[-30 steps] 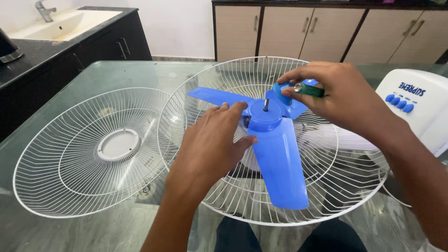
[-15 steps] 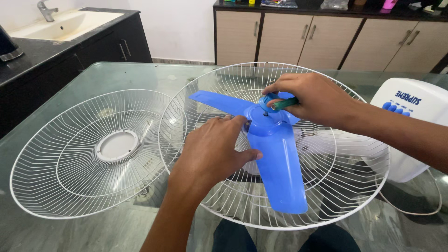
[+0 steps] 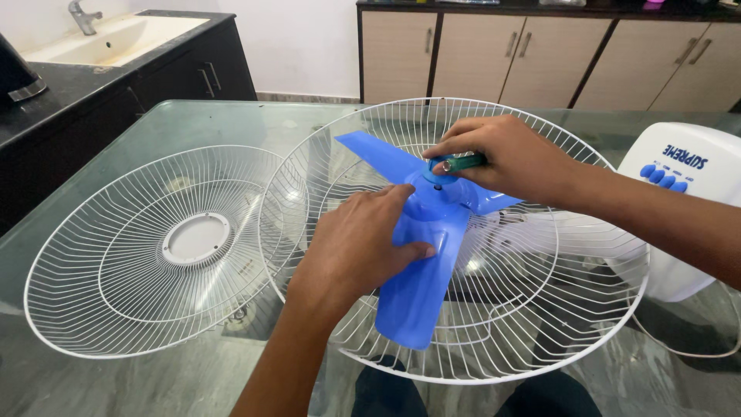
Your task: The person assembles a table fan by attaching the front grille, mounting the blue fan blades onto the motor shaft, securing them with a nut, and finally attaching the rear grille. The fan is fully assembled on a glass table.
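Note:
A blue three-bladed fan blade point(image 3: 417, 286) sits in the white rear wire guard point(image 3: 540, 324) of a table fan lying on its back. My left hand point(image 3: 355, 247) rests flat on the blade near its hub point(image 3: 440, 202), thumb on the lower blade. My right hand point(image 3: 509, 158) is over the hub's centre, fingers closed on a small blue cap point(image 3: 437, 167) and a green-handled tool point(image 3: 463, 162). The shaft is hidden under the cap.
The loose white front guard point(image 3: 154, 255) lies on the glass table point(image 3: 231, 123) to the left. The fan's white base with blue buttons point(image 3: 679, 174) is at the right. A black counter with a sink point(image 3: 108, 38) stands at the far left, cabinets behind.
My right hand has brought the cap and tool down onto the hub. The blade has turned clockwise, its lower blade swinging to the left under my left hand.

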